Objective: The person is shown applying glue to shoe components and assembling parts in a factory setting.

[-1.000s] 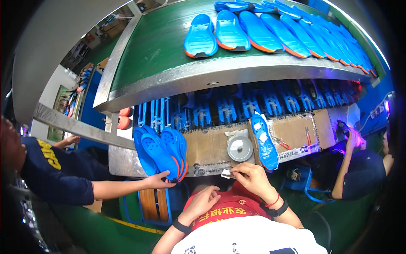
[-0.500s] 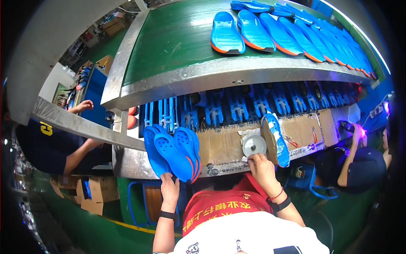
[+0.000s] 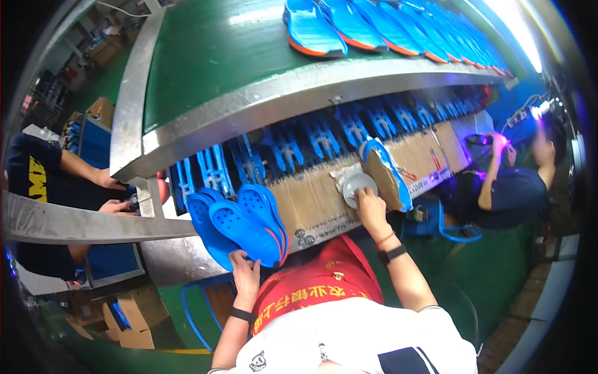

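Several blue shoe soles (image 3: 245,234) with holes through their broad ends and orange lower edges lean together at the left of the bench. My left hand (image 3: 245,275) is at their near end, thumb and fingers closed on the edge of one sole. A small grey-white bowl (image 3: 356,185) stands on the cardboard near the middle. My right hand (image 3: 372,210) reaches over its rim with the fingers drawn together; the fingertips are partly hidden, so what they hold cannot be made out. Just right of the bowl, another blue sole (image 3: 396,181) stands on edge against a cardboard flap.
A green conveyor (image 3: 205,62) carries a row of blue soles above the bench. Beneath it stand blue clamp-like fixtures (image 3: 321,142). Red-handled pliers (image 3: 408,175) lie on the cardboard (image 3: 305,206). Co-workers sit at left and right. A metal beam (image 3: 93,224) crosses the left.
The view has turned and shifted, so the bench sits differently in the picture. My right hand has moved further over the bowl. My left hand keeps its place at the soles.
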Available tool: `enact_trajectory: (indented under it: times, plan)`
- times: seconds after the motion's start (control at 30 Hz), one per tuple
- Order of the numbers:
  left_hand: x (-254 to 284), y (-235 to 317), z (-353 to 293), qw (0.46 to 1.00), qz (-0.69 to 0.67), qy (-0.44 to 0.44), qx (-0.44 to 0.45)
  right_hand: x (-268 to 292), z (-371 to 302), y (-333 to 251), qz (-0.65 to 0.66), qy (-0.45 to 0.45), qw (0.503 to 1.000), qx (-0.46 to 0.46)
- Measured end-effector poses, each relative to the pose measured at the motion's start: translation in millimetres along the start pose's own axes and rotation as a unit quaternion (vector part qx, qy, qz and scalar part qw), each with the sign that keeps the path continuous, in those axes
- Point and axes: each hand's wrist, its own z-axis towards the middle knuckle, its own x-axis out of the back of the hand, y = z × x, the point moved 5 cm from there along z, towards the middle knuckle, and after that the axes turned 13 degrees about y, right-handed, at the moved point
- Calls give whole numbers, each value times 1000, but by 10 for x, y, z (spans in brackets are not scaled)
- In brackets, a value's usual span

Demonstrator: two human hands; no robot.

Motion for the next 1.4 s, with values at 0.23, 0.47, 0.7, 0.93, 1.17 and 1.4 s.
enact_trajectory:
  times: [0.23,0.47,0.7,0.93,1.17,1.4]
  plan:
    - [-11,-117,-24,998,-56,-14,37,-157,-29,25,1,2,1000,-30]
    - [98,-360,-66,898,-234,-174,329,-168,-59,127,39,7,997,-71]
    - [354,579,63,840,-405,-156,326,50,2,52,82,8,994,-66]
    - [-123,1405,427,873,-430,-133,185,424,25,38,105,26,993,-49]
    - [-290,2046,588,901,-421,-65,85,1574,120,-288,400,113,909,12]
    - [-265,2278,539,932,-357,-42,45,1798,122,-491,381,140,910,81]
